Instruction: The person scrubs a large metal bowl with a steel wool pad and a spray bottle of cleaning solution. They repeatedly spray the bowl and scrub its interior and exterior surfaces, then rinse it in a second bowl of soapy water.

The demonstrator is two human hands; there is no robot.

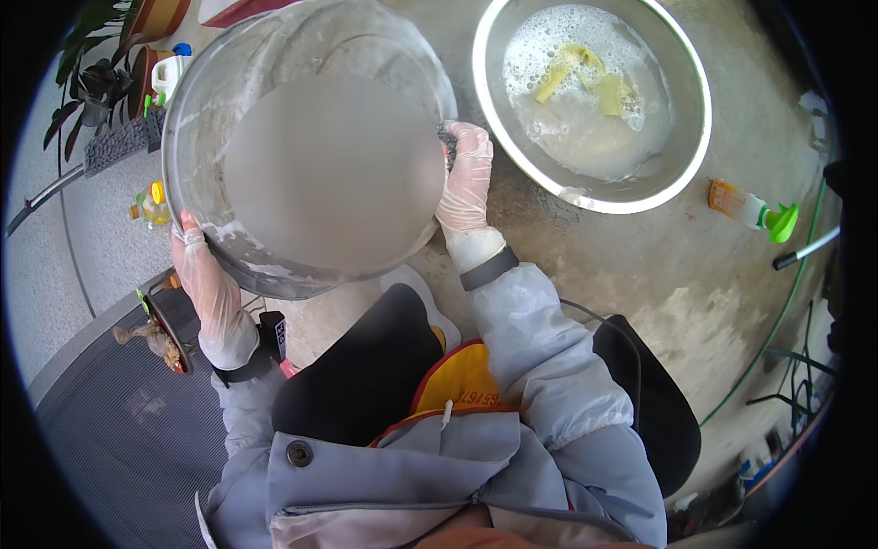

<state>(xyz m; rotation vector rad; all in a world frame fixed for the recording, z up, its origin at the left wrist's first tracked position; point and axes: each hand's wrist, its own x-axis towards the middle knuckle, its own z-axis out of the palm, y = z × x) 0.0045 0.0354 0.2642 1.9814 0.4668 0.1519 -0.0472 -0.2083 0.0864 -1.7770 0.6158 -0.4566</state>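
A large, wide metal basin [254,75] is tilted in front of my knees, with soap foam along its wall. Much of its inside is blurred. My left hand [209,291], in a clear plastic glove, grips the near left of its rim, thumb on top. At the right side of the rim, my gloved right hand [468,178] holds a dark grey scouring pad [448,145], mostly covered by the fingers. Beyond that hand stands a second metal basin [485,103] of sudsy water. Yellow pieces [610,92], perhaps cloth or rubber gloves, lie in the suds.
An orange and white spray bottle [741,206] with a green trigger lies at the right, near a green hose [772,333]. To the left are a mop head [120,144], a white jug [167,77], a yellow-capped bottle [154,206], potted plants [103,89] and a dark ribbed surface [130,425].
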